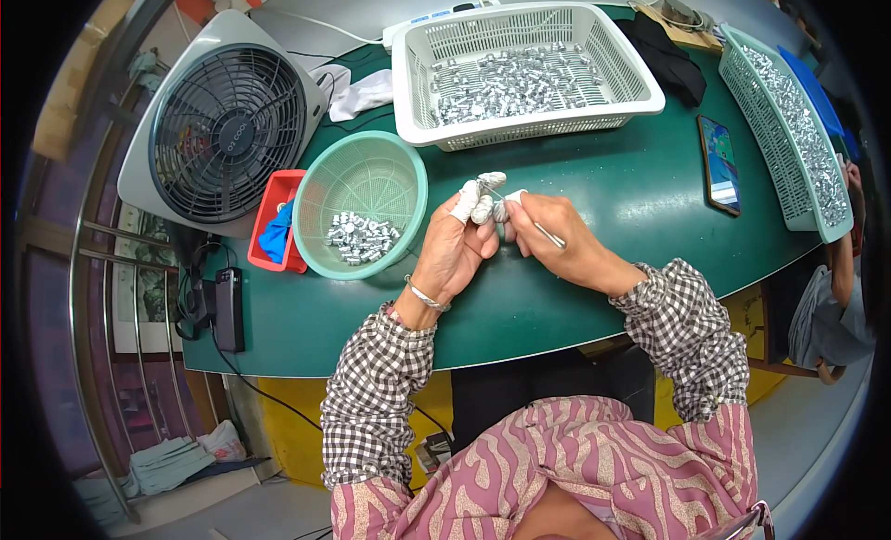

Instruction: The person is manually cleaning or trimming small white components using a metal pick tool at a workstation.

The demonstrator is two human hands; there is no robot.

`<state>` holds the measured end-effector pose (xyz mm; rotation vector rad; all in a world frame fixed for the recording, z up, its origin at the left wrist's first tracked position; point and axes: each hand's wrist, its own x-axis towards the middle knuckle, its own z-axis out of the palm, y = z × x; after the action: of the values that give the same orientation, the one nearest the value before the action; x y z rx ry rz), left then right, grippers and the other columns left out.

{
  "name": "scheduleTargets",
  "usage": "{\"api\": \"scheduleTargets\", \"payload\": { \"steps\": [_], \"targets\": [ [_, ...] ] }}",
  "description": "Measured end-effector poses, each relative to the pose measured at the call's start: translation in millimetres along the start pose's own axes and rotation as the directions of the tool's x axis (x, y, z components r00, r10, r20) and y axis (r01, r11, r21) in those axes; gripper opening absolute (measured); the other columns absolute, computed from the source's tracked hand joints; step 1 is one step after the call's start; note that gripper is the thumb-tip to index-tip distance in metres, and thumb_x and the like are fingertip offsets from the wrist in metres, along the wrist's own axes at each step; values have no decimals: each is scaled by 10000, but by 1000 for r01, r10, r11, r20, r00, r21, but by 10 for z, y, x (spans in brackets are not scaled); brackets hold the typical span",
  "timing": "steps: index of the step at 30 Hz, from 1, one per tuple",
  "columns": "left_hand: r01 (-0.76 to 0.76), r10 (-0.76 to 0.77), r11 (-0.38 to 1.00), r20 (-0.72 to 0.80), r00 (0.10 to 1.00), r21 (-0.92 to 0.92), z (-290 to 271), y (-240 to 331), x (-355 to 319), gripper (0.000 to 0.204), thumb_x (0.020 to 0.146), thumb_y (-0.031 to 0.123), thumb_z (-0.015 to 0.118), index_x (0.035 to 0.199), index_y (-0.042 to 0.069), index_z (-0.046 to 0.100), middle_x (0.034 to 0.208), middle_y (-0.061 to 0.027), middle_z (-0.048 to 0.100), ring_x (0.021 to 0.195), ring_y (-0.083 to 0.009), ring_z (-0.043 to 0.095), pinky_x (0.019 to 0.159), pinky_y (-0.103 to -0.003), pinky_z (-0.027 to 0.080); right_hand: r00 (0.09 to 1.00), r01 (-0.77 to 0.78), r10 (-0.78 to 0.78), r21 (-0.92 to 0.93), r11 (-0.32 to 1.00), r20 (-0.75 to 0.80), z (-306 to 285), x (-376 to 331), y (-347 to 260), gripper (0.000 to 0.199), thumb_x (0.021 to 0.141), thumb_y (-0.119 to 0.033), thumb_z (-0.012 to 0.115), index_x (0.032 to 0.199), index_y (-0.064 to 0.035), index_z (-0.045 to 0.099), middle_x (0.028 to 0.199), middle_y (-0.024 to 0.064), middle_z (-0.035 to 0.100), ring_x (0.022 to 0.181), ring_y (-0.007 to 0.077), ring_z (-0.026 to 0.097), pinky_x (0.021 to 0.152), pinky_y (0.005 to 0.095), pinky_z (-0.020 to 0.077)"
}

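Note:
Above the green table, my two hands meet in front of me, with white wraps on several fingertips. My left hand (pixel 451 248) is closed in a pinch; whatever sits between its fingers is too small and covered to make out. My right hand (pixel 572 245) grips a thin metal hand tool (pixel 550 236), its shaft slanting out below the fingers and its tip hidden near the left fingertips. Left of my left hand stands a round green mesh basket (pixel 316 192) holding a heap of small silvery metal parts (pixel 362 237).
Beyond my hands is a white rectangular basket (pixel 405 94) with many similar parts. A phone (pixel 719 164) lies right, near a pale green basket (pixel 763 131) of parts; another person's hand (pixel 852 182) is beside it. Left are a fan (pixel 232 136) and red box (pixel 261 247).

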<state>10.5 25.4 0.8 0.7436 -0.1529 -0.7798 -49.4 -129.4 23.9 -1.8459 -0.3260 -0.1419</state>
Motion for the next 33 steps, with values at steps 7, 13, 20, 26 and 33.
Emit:
{"api": "scheduleTargets", "payload": {
  "steps": [7, 13, 20, 26, 33],
  "targets": [
    [3, -3, 1000, -28, 1000, -10, 179, -24, -50, 349, 940, 268, 432, 1175, 15, 482, 764, 3, 506, 599, -68, 471, 454, -192, 388, 956, -273, 260, 732, 625, 134, -74, 56, 78, 289, 949, -192, 390, 796, 25, 506, 665, 70, 548, 473, 106, 480, 436, 262, 415],
    [-2, 4, 993, 19, 1000, -116, 115, 0, 0, 350, 935, 274, 444, 1163, 13, 492, 776, 2, 516, 616, -65, 480, 459, -199, 394, 938, -323, 271, 834, 448, 218, -103, 87, 84, 290, 946, -201, 401, 807, 24, 517, 666, 80, 553, 479, 109, 489, 443, 265, 424],
    [28, -20, 994, -85, 996, 102, 13, 0, 10, 319, 939, 258, 439, 1092, -7, 529, 718, 18, 454, 592, -70, 423, 462, -206, 358, 913, 393, -380, -561, 728, 145, -66, 23, 187, 145, 842, -76, 483, 709, -19, 466, 642, 103, 514, 504, 170, 542, 451, 286, 450],
    [37, -21, 994, -151, 988, 104, 60, -11, 10, 309, 946, 255, 425, 1062, -10, 534, 708, 19, 434, 589, -73, 395, 459, -212, 336, 903, 408, -291, -843, 351, 316, -61, -66, 68, 100, 725, -30, 515, 705, -28, 417, 649, 111, 466, 551, 208, 555, 475, 312, 462],
    [18, -5, 996, -157, 988, 84, 127, -45, -23, 308, 953, 265, 404, 1051, 3, 531, 702, 22, 420, 577, -68, 377, 448, -204, 323, 881, 440, -334, -843, 310, 336, -37, -16, 150, 88, 716, -40, 511, 693, -10, 431, 613, 107, 473, 505, 207, 555, 448, 305, 460]
  ]
}}
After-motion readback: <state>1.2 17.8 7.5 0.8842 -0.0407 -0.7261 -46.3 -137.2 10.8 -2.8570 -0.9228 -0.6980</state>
